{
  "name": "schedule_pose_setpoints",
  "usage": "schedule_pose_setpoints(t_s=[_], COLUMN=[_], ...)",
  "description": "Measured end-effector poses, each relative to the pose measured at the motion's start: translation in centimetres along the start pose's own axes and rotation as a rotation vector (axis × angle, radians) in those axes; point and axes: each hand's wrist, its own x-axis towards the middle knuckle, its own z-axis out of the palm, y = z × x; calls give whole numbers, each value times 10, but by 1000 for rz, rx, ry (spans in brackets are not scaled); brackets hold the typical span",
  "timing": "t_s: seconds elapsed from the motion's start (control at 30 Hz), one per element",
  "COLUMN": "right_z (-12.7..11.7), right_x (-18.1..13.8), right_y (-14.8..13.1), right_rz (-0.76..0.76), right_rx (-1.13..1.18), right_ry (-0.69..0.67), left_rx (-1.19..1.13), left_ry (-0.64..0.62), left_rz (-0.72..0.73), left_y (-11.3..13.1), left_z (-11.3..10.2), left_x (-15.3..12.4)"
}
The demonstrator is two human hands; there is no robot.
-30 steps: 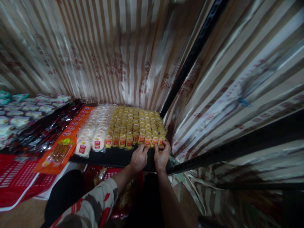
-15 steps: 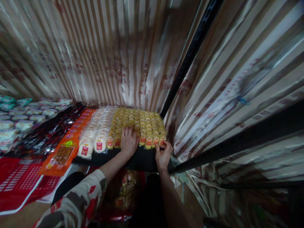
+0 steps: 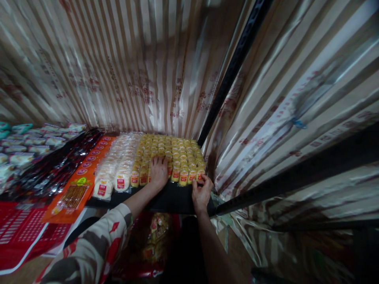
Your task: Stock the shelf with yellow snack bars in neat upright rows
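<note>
Rows of small yellow snack packets with red labels stand close together on the dark shelf. My left hand lies over the front of these rows, fingers stretched out on the packets and hiding some of them. At the front right corner, my right hand has its thumb and fingertips on the yellow packet at the end of the row. Just left of the yellow block are rows of clear-wrapped white round snacks, also with red labels.
An orange snack bag, dark shiny packets and white packets spread leftward. Below sit a red basket and a red container with yellow packs. A black post and striped sheeting bound the shelf.
The view has shifted slightly, so the shelf goods appear a little further left. Both hands keep nearly the same places on the yellow packets.
</note>
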Motion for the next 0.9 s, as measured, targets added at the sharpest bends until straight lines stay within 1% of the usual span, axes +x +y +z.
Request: schedule_pose_setpoints(t_s=[0.13, 0.2, 0.4, 0.6, 0.9], right_z=[-1, -1, -2, -2, -2], right_x=[0, 0, -1, -2, -2], right_y=[0, -1, -3, -1, -2], right_rz=[17, 30, 28, 3, -11], right_rx=[-1, -3, -31, -21, 23], right_ry=[-2, -6, -8, 4, 20], left_rx=[59, 62, 34, 98, 62], left_ry=[25, 17, -33, -1, 19], left_rz=[-35, -47, -18, 21, 27], left_y=[2, 4, 6, 7, 6], left_z=[-3, -4, -6, -6, -3], left_x=[1, 2, 6, 2, -3])
